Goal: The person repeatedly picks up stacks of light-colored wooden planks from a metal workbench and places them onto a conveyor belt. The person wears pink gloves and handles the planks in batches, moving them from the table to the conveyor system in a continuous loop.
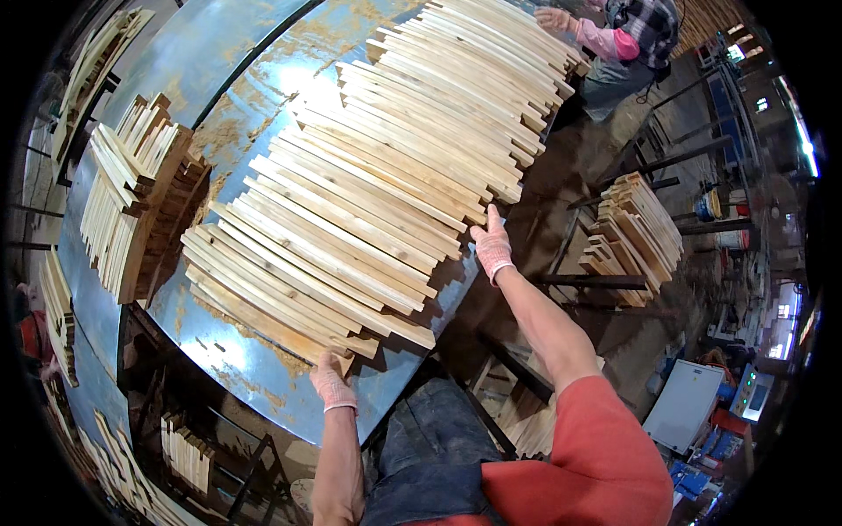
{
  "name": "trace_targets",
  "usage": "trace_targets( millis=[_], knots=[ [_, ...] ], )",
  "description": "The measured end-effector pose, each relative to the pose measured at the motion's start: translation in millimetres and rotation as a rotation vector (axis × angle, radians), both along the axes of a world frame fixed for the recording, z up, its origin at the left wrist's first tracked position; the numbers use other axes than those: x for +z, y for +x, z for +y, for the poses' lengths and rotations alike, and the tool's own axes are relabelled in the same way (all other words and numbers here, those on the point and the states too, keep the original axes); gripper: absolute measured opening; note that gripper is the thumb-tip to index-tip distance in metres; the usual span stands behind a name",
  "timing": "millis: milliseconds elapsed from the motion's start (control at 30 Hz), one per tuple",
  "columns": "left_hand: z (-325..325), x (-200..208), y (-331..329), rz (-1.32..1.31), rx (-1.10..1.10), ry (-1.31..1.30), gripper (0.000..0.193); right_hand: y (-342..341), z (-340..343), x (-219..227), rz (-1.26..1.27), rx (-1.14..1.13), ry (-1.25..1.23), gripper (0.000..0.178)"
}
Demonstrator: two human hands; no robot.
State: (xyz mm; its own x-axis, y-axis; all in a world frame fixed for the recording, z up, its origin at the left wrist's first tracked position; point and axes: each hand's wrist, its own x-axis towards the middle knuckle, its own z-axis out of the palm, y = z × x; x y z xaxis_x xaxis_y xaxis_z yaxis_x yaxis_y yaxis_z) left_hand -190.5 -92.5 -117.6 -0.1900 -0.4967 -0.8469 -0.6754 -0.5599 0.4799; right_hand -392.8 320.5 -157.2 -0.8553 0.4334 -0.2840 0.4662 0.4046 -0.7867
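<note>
Long, pale wooden strips [351, 184] lie side by side in a wide row across a metal table. My left hand [333, 383], in a pinkish knitted glove, is at the near end of the row. Its fingers are bent around the end of the nearest strip [263, 323]; the underside of that grip is hidden. Farther along the right edge, my right hand [493, 245], gloved alike, rests against the strip ends with thumb and fingers apart. The strip ends form an uneven, stepped line on both sides.
Sawdust is scattered over the shiny metal table [210, 351]. Stacked wood pieces [140, 193] stand at the left, and another stack [636, 232] sits on a rack at the right. A co-worker [640, 35] in gloves stands at the row's far end. A grey box [684, 405] is at lower right.
</note>
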Motion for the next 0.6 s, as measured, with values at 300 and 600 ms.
trace_targets(
  millis=[300,600],
  knots=[
    [-48,6,16,0.289,-0.065,0.199,0.03,18,-24,32,-0.099,-0.037,0.008,0.087],
    [-161,16,47,0.262,-0.008,-0.363,0.037,154,-126,48,-0.248,0.496,0.16,0.072]
  ],
)
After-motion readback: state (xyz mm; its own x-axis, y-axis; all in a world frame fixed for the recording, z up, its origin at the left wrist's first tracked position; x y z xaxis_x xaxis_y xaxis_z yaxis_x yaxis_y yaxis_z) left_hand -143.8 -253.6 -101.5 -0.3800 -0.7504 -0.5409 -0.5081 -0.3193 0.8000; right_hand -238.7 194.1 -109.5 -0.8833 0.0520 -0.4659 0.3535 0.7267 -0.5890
